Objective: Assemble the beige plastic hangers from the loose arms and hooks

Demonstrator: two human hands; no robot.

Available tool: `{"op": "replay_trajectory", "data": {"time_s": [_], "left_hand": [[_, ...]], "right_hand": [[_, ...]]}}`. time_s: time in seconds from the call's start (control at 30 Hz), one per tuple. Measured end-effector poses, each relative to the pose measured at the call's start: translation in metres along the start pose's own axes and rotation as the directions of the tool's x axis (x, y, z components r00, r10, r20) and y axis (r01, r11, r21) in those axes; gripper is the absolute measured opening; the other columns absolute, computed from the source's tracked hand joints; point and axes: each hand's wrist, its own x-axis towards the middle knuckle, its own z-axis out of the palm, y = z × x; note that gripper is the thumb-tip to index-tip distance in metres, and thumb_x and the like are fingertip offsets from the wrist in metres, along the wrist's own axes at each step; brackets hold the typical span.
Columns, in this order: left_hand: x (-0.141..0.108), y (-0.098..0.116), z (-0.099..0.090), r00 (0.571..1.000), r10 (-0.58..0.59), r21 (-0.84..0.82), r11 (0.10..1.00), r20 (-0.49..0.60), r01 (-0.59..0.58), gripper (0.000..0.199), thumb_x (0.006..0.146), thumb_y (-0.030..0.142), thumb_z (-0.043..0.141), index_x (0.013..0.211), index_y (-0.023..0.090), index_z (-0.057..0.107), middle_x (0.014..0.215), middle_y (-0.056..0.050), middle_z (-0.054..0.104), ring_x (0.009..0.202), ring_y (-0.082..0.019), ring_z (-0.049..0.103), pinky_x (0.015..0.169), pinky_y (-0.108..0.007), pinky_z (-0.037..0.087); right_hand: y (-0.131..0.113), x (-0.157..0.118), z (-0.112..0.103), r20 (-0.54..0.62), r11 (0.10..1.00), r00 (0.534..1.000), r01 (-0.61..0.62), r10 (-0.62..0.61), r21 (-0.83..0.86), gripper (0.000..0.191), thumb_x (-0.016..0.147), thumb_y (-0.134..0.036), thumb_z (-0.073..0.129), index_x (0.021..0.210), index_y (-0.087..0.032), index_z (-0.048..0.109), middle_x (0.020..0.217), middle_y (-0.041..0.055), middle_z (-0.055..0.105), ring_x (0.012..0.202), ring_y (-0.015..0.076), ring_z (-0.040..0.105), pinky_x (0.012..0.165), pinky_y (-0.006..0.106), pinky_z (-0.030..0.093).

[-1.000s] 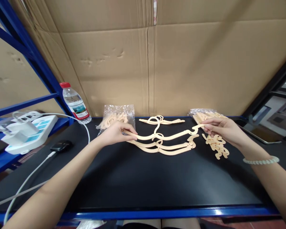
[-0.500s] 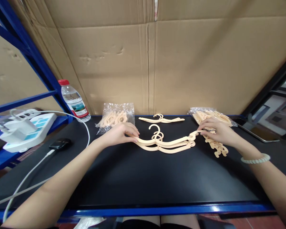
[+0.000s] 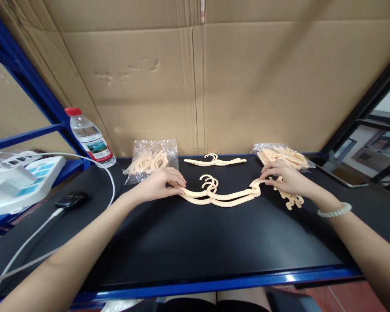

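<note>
A small stack of cream folding clothes hangers [image 3: 232, 202] lies in the middle of the black table, hooks pointing away from me. My left hand [image 3: 164, 184] is closed in a pinch on the stack's left end. At its right end, my right hand [image 3: 287, 178] pinches a curved end piece [image 3: 259, 182] that meets the hangers' arms at a round joint. Several loose cream hanger parts [image 3: 292, 200] lie beneath and in front of my right hand, partly covered by it. Farther back, another set of cream hangers [image 3: 214, 162] rests near the cardboard.
Clear plastic bags of cream parts stand at the back, a left bag [image 3: 172, 151] and a right bag [image 3: 281, 155]. A red-capped water bottle [image 3: 91, 138], a power strip [image 3: 48, 177], a black charger [image 3: 71, 199] and white cables are at left. A phone-like slab [image 3: 341, 173] lies far right.
The view has shifted slightly. The stacked hangers sit closer together: their hooks now bunch side by side, and their right ends have come together. Both hands keep their pinch.
</note>
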Motion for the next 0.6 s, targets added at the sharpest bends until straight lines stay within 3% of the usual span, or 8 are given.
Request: {"op": "replay_trajectory", "data": {"time_s": [0.1,0.23,0.43,0.53,0.6], "left_hand": [[0.0,0.003,-0.001,0.998,-0.045,0.021,0.999,-0.036,0.045,0.02,0.077,0.032,0.074,0.095,0.024,0.077,0.094,-0.009,0.076,0.092,-0.024,0.068,0.083,-0.034,0.052],[0.0,0.008,-0.004,0.974,-0.119,0.046,0.99,-0.195,0.13,0.019,0.08,0.032,0.068,0.096,0.024,0.076,0.096,-0.007,0.076,0.091,-0.023,0.068,0.084,-0.033,0.051],[-0.001,0.011,-0.004,0.826,-0.16,0.046,0.975,-0.54,0.219,0.015,0.083,0.029,0.064,0.089,0.024,0.076,0.093,-0.004,0.077,0.09,-0.022,0.069,0.087,-0.031,0.05],[-0.003,0.007,-0.006,0.763,-0.208,0.012,0.962,-0.612,0.271,0.014,0.081,0.029,0.066,0.089,0.024,0.076,0.094,-0.002,0.077,0.091,-0.023,0.069,0.09,-0.031,0.049],[-0.004,0.003,-0.009,0.773,-0.237,0.0,0.956,-0.589,0.293,0.015,0.079,0.029,0.068,0.089,0.024,0.076,0.091,-0.002,0.077,0.086,-0.022,0.069,0.086,-0.03,0.049]], "right_hand": [[-0.004,0.001,-0.003,-0.04,0.999,0.999,-0.014,0.016,0.03,0.017,0.083,-0.039,0.06,0.087,-0.029,0.074,0.096,0.0064,0.07,0.094,0.0281,0.061,0.088,0.047,0.045],[-0.008,0.003,-0.008,-0.25,0.995,0.963,-0.091,0.101,0.05,0.021,0.084,-0.039,0.055,0.088,-0.028,0.072,0.093,0.0058,0.072,0.091,0.0273,0.063,0.082,0.044,0.047],[-0.012,0.0,-0.013,-0.492,0.938,0.8,-0.323,0.342,0.126,0.017,0.078,-0.032,0.056,0.08,-0.024,0.071,0.087,0.006,0.073,0.07,0.0214,0.059,0.065,0.036,0.044],[-0.012,-0.001,-0.013,-0.547,0.908,0.732,-0.389,0.407,0.155,0.02,0.077,-0.031,0.056,0.082,-0.019,0.072,0.088,0.009,0.073,0.066,0.0204,0.057,0.063,0.034,0.043],[-0.01,-0.001,-0.013,-0.576,0.898,0.701,-0.411,0.42,0.156,0.022,0.077,-0.03,0.055,0.083,-0.017,0.072,0.087,0.01,0.073,0.064,0.0199,0.056,0.061,0.034,0.041]]}}
